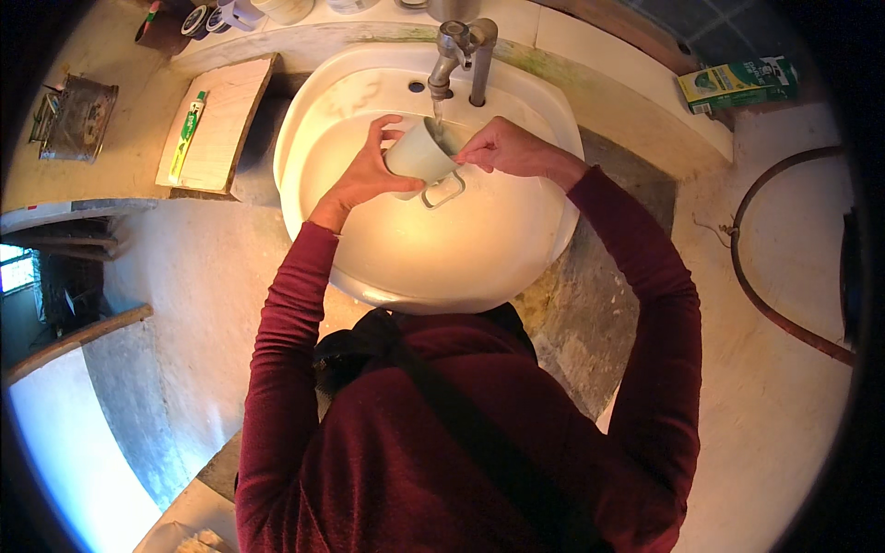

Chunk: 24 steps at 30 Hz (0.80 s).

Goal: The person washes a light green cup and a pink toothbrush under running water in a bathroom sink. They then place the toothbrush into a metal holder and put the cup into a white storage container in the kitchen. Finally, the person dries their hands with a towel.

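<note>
My left hand is wrapped round the side of a pale mug, thumb and fingers spread along its wall. The mug is tilted over the washbasin, its mouth under the metal tap and its loop handle pointing down toward me. A thin stream of water runs from the spout into the mug's mouth. At the mug's right rim, my right hand is closed in a pinch, fingertips touching or very near the rim. What these fingertips hold, if anything, is too small to make out.
Left of the basin, a green-and-yellow tube lies on a wooden board. A rusty metal box stands farther left. Several jars line the back ledge. A green-yellow packet lies at the back right, above a curved dark hose.
</note>
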Motion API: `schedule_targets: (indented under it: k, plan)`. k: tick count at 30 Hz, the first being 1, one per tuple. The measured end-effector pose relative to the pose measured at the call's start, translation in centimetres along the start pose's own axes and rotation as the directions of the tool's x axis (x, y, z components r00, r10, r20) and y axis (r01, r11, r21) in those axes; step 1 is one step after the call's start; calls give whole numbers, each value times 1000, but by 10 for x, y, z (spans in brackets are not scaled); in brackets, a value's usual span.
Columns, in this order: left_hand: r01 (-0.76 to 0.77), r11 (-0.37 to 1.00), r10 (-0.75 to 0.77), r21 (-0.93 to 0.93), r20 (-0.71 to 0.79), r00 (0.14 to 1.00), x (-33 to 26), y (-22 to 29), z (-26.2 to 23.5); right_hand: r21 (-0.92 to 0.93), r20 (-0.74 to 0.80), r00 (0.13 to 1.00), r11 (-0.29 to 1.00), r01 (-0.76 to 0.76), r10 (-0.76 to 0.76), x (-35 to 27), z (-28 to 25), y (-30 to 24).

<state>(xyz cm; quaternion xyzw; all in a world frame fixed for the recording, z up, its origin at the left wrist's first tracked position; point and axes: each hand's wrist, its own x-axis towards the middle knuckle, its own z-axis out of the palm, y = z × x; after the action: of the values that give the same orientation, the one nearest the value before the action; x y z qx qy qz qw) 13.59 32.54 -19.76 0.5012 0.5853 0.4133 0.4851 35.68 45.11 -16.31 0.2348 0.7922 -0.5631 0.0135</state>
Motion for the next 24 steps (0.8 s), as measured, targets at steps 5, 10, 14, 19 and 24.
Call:
schedule_targets:
  k: [5,10,14,19,24]
  plan:
    - [29,987,-50,-157,-128,991,4,-32,-10,241,-89,996,971,10,12,3,14,9]
    - [284,833,-350,-475,-56,935,2,-8,-1,503,-75,977,853,-138,202,3,23,8]
    - [219,654,-256,-724,62,965,-1,2,2,565,-91,959,807,-172,268,1,19,8]
    - [160,675,-258,-721,-27,966,9,1,5,161,-196,979,983,93,-60,-2,28,11]
    - [253,580,-402,-775,-2,916,9,-1,11,-865,-179,851,491,103,-494,-11,9,9]
